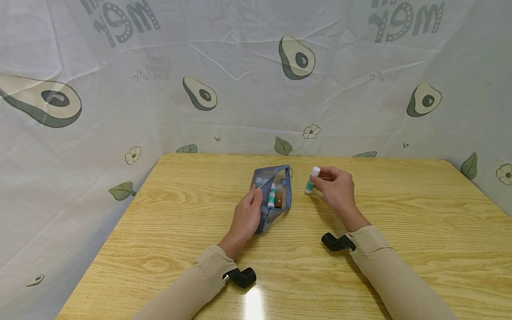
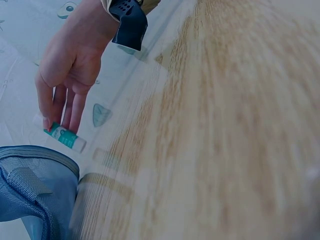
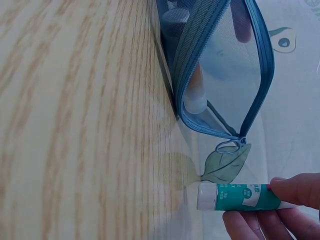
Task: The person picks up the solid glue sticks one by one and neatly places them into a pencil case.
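Note:
A blue-grey mesh zip pouch (image 1: 270, 218) lies on the table with its zipped mouth gaping to the right. My left hand (image 1: 246, 213) grips its near left side, thumb over the mesh. Inside show a green-and-white glue stick (image 1: 272, 195), a brown tube with a clear end (image 1: 278, 197) and another white-capped stick behind the mesh. To the right of the pouch, my right hand (image 1: 338, 189) pinches a second green-and-white glue stick (image 3: 245, 197) between thumb and fingers. That stick stands nearly upright in the head view, white cap on top, apart from the pouch mouth.
The wood-grain table (image 1: 180, 200) stretches out on both sides of the pouch. A pale cloth (image 1: 248, 102) printed with avocados hangs behind it and along its left and right sides. A black wrist camera mount (image 1: 242, 278) sits on each sleeve.

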A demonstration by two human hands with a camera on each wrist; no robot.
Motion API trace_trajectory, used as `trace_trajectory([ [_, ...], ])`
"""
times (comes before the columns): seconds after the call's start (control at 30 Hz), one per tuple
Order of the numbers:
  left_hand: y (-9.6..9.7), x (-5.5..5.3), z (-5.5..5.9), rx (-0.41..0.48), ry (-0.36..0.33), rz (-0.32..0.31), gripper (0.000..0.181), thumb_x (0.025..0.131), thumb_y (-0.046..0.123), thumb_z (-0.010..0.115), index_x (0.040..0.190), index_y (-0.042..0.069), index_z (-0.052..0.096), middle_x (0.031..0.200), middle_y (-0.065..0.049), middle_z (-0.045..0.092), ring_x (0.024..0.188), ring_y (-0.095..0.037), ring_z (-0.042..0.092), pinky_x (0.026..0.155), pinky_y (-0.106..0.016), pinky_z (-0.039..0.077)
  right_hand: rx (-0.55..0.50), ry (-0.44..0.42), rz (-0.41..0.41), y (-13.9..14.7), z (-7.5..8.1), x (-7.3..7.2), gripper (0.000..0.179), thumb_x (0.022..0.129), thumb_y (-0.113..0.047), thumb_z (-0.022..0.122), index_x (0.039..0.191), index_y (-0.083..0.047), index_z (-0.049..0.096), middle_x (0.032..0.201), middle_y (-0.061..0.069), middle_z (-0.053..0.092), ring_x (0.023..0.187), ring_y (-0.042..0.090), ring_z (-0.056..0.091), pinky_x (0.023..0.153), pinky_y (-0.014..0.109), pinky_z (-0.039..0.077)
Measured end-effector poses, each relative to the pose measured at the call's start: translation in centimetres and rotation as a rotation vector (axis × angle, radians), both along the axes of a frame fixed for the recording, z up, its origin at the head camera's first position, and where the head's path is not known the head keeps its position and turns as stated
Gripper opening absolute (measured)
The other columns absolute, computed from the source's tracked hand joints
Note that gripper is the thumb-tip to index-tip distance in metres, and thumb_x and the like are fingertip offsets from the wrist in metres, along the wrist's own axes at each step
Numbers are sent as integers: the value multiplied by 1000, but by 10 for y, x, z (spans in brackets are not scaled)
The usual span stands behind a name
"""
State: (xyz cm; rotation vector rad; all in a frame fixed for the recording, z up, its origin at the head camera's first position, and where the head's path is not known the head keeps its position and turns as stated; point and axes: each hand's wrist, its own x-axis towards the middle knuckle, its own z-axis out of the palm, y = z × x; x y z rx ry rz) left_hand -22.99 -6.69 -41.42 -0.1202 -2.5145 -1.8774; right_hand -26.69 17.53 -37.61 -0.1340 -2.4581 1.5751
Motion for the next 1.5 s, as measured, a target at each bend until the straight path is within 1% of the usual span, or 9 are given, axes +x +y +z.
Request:
trace_trajectory([
  [0.17, 0, -1, 0, -6, 5, 1, 58, 117, 44, 36, 162, 9, 45, 174, -8, 34, 163, -35, 28, 132, -57, 26, -8, -4, 4, 0, 0, 0, 42, 104, -18, 70, 141, 1, 65, 135, 24, 67, 123, 34, 67, 80, 10, 55],
  [0.33, 0, -1, 0, -7, 9, 2, 58, 116, 44, 36, 162, 9, 46, 174, -8, 35, 163, -35, 28, 132, -57, 26, -28, -9, 13, 0, 1, -1, 42, 104, -17, 70, 142, 2, 65, 136, 24, 67, 123, 33, 67, 86, 15, 60],
  [0.47, 0, -1, 0, -1, 6, -4, 59, 116, 45, 36, 163, 9, 44, 174, -8, 34, 163, -35, 27, 132, -57, 26, -38, -1, 24, -1, 2, -1, 41, 104, -17, 69, 141, 1, 65, 135, 23, 66, 120, 28, 69, 88, 18, 61],
  [0.7, 0, 0, 0, 11, 1, -15, 59, 117, 44, 36, 163, 9, 43, 175, -8, 32, 164, -35, 26, 132, -57, 26, -15, 31, 35, -4, 3, -2, 39, 104, -17, 70, 139, -1, 67, 132, 21, 68, 116, 22, 66, 82, 11, 55],
  [0.83, 0, 1, 1, 13, 0, -20, 59, 117, 44, 36, 163, 9, 43, 175, -8, 31, 164, -35, 26, 132, -58, 26, -14, 33, 49, -8, 3, -2, 38, 104, -16, 71, 138, -2, 66, 132, 20, 69, 112, 15, 65, 83, 10, 53],
  [0.97, 0, 0, 1, 12, -5, -21, 59, 117, 44, 35, 163, 9, 43, 176, -8, 31, 164, -34, 26, 132, -57, 26, -42, 21, 70, -11, 4, -2, 37, 102, -14, 72, 136, -1, 66, 129, 18, 70, 102, 3, 64, 84, 11, 55],
  [1.07, -1, 0, 2, 13, -9, -21, 59, 117, 45, 35, 164, 10, 43, 176, -7, 31, 164, -33, 26, 133, -56, 26, -78, 16, 85, -13, 5, -1, 38, 101, -14, 74, 135, 1, 66, 125, 15, 71, 98, -2, 64, 84, 12, 56],
  [1.3, 0, 0, 2, 6, -4, -16, 59, 117, 45, 35, 163, 9, 44, 175, -7, 32, 164, -34, 26, 133, -57, 25, -140, 20, 112, -16, 5, 1, 37, 100, -12, 75, 132, 3, 63, 114, 7, 72, 94, -3, 65, 85, 14, 58],
  [1.5, 0, 0, 2, 6, -11, -12, 59, 116, 45, 36, 164, 10, 42, 175, -6, 31, 164, -33, 26, 133, -56, 25, -238, 31, 122, -21, 4, -2, 36, 100, -6, 71, 132, 6, 60, 105, 0, 70, 93, -1, 70, 87, 18, 62],
])
